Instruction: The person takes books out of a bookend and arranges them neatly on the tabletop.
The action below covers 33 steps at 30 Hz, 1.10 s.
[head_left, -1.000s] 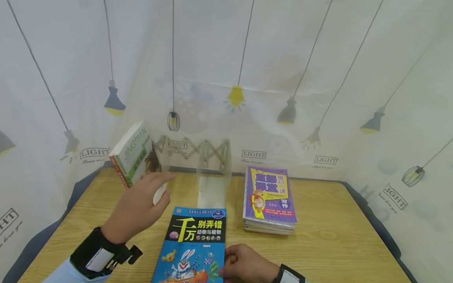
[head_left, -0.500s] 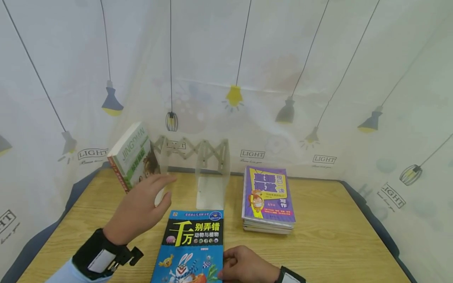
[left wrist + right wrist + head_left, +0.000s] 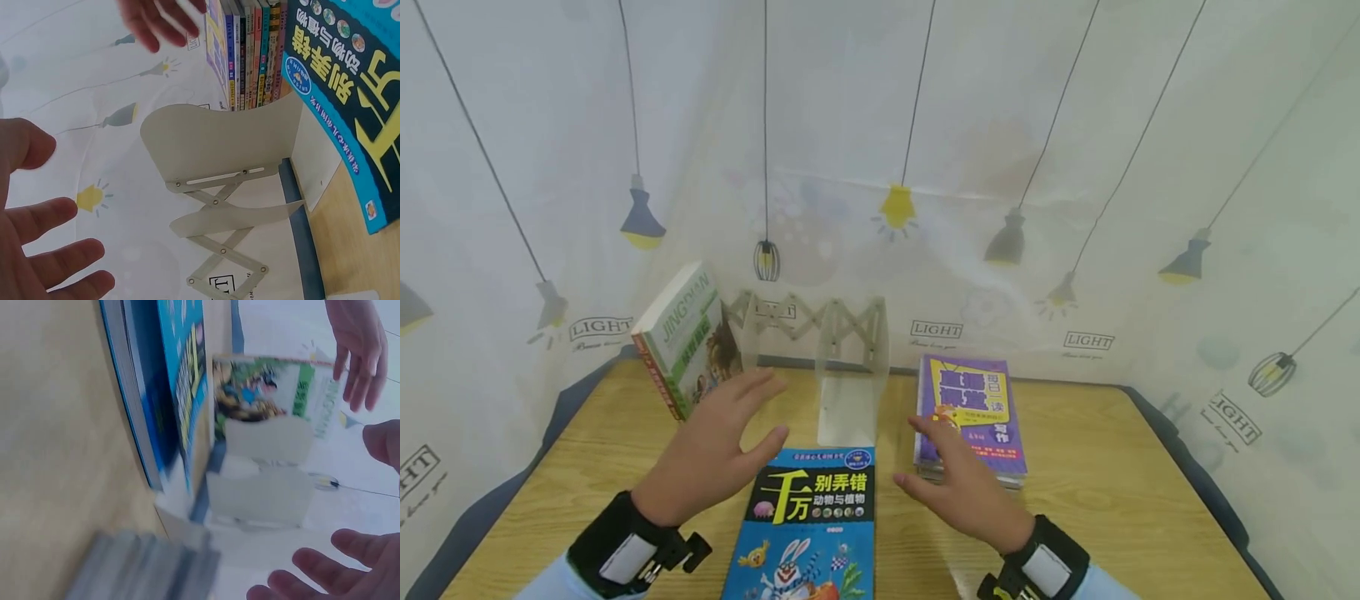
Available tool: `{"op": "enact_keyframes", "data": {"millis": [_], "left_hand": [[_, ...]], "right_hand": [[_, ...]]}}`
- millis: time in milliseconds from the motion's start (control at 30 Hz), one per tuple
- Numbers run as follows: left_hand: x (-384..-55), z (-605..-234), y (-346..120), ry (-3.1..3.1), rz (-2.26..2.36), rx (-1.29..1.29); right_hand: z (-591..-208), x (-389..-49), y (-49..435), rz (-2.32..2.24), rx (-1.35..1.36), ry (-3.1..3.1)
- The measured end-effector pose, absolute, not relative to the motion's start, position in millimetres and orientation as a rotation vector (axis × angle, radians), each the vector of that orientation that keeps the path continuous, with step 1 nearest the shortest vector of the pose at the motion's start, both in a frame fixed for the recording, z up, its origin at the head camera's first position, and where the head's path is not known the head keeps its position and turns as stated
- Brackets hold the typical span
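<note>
A blue children's book (image 3: 805, 542) with a cartoon rabbit lies at the table's front, between both hands. Held in the air left of it is my left hand (image 3: 715, 450), fingers extended and gripping nothing. My right hand (image 3: 966, 483) hovers between the blue book and a stack of books topped by a purple cover (image 3: 977, 400), its fingers spread and without a thing in them. Behind the blue book stands an extendable light-coloured bookend (image 3: 853, 333) with a zigzag frame. A white-and-green book (image 3: 688, 342) leans at its left end, partly hidden by my left hand.
The wooden table (image 3: 1097, 500) has a dark edge (image 3: 1195, 467) at its sides and back. Directly behind it hangs a pale curtain (image 3: 820, 100) printed with lamps. The bookend's flat base plate (image 3: 847, 408) reaches forward to the blue book.
My right hand has let go of the blue book's right edge, risen and moved forward towards the purple stack. My left hand has shifted slightly right, its fingers a little more spread.
</note>
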State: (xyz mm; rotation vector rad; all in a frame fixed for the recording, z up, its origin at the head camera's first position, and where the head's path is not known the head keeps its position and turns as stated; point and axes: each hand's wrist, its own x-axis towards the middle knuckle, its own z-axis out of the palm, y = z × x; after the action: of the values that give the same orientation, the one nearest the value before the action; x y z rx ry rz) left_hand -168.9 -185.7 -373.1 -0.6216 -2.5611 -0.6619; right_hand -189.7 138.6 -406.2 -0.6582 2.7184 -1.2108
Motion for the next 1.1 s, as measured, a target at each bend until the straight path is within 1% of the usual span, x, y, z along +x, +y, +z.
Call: {"op": "enact_keyframes", "data": {"millis": [233,533,767,967,1100], "left_hand": [[-166.8,-379.9,-178.5,-2.584,-0.674,-0.679],[-165.0,-381.2,-167.8,-2.558,-0.7,-0.706],[-171.4,-383.9,-176.3,-2.55,-0.624,-0.692],[-185.6,-367.7,-195.4,-2.438,-0.498,-0.632],[-203.8,-351.0,-209.8,-2.319,-0.368,-0.542]], "right_hand": [[-394.3,-191.7,146.6,-1.096,-0.749,2.907],[-386.6,-187.3,147.2,-1.175,-0.9,2.908],[-388.8,-186.6,146.9,-1.186,-0.896,2.9],[-393.1,-185.6,147.2,-1.183,-0.892,2.925],[-393.9,-183.8,147.9,-1.19,-0.876,2.925]]}}
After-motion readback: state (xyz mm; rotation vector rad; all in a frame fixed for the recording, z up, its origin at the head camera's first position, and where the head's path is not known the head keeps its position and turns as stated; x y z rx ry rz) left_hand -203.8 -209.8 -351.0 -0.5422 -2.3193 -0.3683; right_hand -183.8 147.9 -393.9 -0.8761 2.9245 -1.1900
